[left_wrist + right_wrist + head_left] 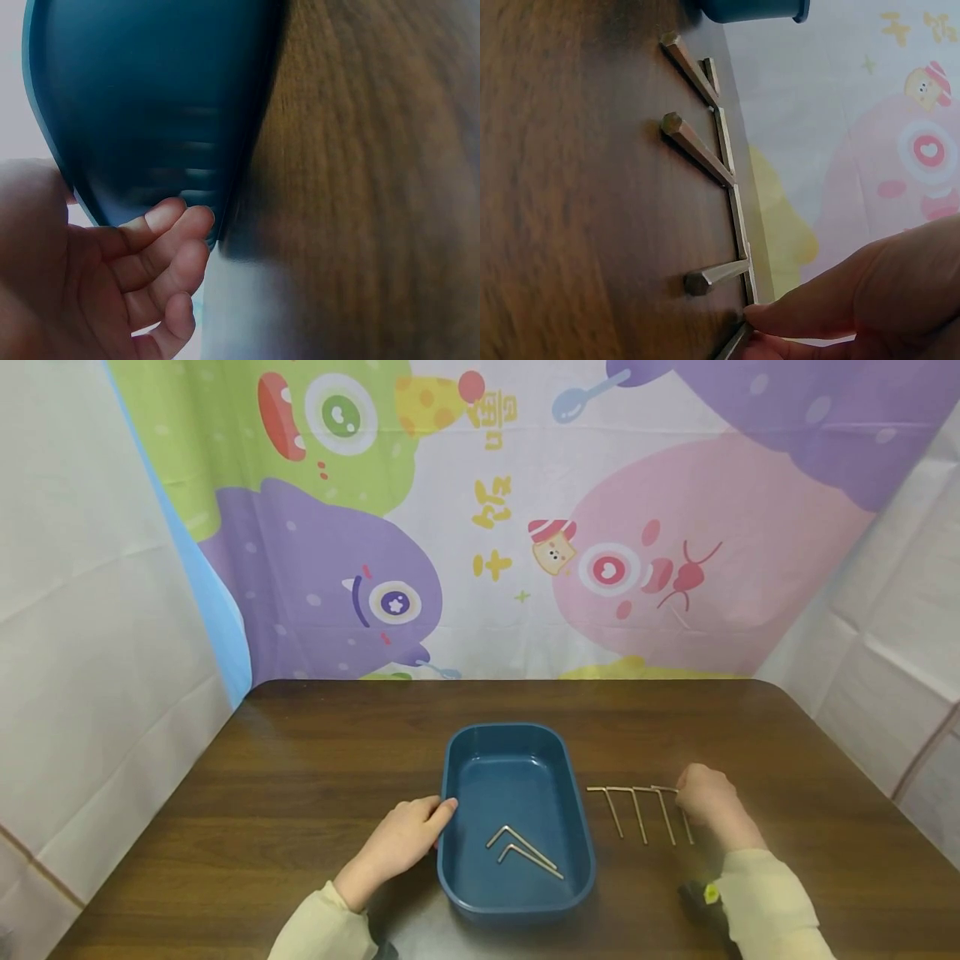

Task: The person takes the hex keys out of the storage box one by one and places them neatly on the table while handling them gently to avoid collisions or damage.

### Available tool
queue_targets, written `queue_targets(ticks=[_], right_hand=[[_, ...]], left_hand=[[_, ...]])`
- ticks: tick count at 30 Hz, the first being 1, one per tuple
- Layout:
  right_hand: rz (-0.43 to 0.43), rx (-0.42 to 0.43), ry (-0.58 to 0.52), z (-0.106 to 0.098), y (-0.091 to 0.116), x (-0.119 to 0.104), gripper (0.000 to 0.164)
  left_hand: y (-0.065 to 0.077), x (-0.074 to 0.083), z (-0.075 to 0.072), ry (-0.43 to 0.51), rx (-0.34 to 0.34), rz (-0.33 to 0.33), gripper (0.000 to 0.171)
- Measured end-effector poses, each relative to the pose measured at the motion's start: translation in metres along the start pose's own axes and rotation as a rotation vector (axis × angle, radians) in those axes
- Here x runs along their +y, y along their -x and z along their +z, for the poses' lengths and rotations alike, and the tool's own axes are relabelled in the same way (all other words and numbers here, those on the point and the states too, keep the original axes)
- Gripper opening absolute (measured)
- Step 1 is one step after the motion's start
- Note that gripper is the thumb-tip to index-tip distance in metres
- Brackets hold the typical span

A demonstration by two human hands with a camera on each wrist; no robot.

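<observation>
A deep blue plastic tray (517, 910) sits on the table. Its left rim is held by my left hand (405, 835), thumb over the edge and fingers (169, 255) against the outer wall. Two L-shaped hex keys (528, 856) lie inside on the tray's floor. To the right of the tray, several more hex keys (639, 817) lie in a row, short arms at the far side. My right hand (708, 793) pinches the rightmost hex key (736, 341) near its bend with thumb and finger; the hand hides part of this key.
The brown wooden table (337, 743) ends at a cartoon-printed curtain (487, 610) behind. Pale cloth (97, 610) hangs on both sides. A dark strap with a yellow tab (712, 893) shows by the right sleeve.
</observation>
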State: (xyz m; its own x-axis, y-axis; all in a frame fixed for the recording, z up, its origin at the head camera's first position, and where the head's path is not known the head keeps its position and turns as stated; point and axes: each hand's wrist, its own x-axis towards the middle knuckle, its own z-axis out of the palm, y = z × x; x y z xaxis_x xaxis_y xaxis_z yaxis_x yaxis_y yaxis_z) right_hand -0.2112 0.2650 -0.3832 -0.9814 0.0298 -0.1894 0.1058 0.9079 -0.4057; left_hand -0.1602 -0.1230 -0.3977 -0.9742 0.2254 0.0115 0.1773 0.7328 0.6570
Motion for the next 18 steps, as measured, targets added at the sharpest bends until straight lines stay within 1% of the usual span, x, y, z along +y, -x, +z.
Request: queue_targets(ticks=[4,6,8,10,15,18], right_hand=[[-0.002,0.012,0.018,0.000,0.000,-0.001,0.022],[-0.016,0.035,0.036,-0.001,0.002,-0.002,0.018],[-0.032,0.061,0.057,-0.003,0.004,-0.005,0.017],[-0.037,0.076,0.066,-0.003,0.006,-0.010,0.023],[-0.060,0.093,0.074,-0.006,0.014,-0.031,0.023],[-0.099,0.129,0.076,-0.008,0.019,-0.042,0.024]], left_hand=[[0.000,0.000,0.000,0.005,-0.002,-0.001,0.037],[0.001,0.000,0.000,0.009,-0.006,0.000,0.037],[0.001,0.000,0.000,0.010,-0.010,-0.002,0.037],[0.001,0.000,0.000,0.011,-0.017,-0.007,0.038],[0.000,-0.001,0.001,0.012,-0.018,-0.012,0.038],[0.000,-0.001,0.001,0.012,-0.018,-0.011,0.037]])
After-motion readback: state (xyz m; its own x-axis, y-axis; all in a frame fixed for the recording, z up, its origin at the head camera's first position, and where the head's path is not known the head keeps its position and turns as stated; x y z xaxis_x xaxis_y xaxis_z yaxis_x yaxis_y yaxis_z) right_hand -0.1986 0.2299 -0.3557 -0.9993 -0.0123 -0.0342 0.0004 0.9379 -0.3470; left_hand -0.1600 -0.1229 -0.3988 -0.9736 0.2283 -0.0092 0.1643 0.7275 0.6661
